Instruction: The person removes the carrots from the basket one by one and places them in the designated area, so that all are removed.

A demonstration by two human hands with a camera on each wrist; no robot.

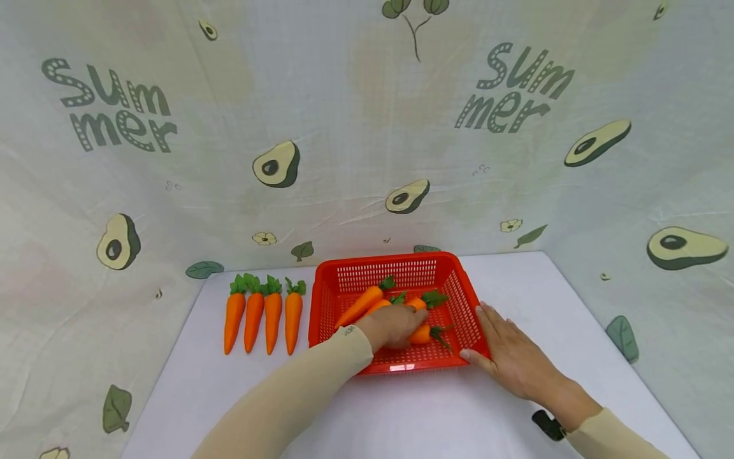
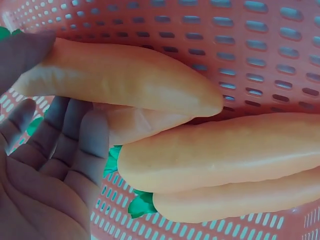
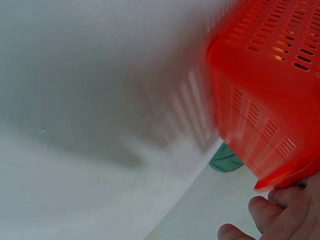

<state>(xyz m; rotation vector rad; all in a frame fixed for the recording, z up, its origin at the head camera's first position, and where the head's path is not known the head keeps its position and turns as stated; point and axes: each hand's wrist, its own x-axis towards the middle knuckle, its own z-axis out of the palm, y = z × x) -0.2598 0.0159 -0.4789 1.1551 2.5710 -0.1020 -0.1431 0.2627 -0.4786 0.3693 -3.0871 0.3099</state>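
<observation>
A red perforated plastic basket (image 1: 424,365) holds several orange carrots with green leafy tops. Reaching inside it, my left hand (image 1: 395,326) grips one carrot (image 2: 135,75), thumb over it and fingers underneath. Below that one, two other carrots (image 2: 220,155) lie side by side against the basket's mesh, and part of another shows behind the fingers. My right hand (image 1: 516,357) rests against the basket's right side, fingers extended along the rim and thumb by the front corner. Only some of its fingers (image 3: 287,215) appear in the right wrist view.
Left of the basket, several carrots (image 1: 273,322) lie in a row on the white table (image 1: 418,414), leaves pointing away from me. A patterned cloth (image 1: 344,115) with avocados and lettering hangs behind and around the table. A dark band (image 1: 548,425) circles the right wrist.
</observation>
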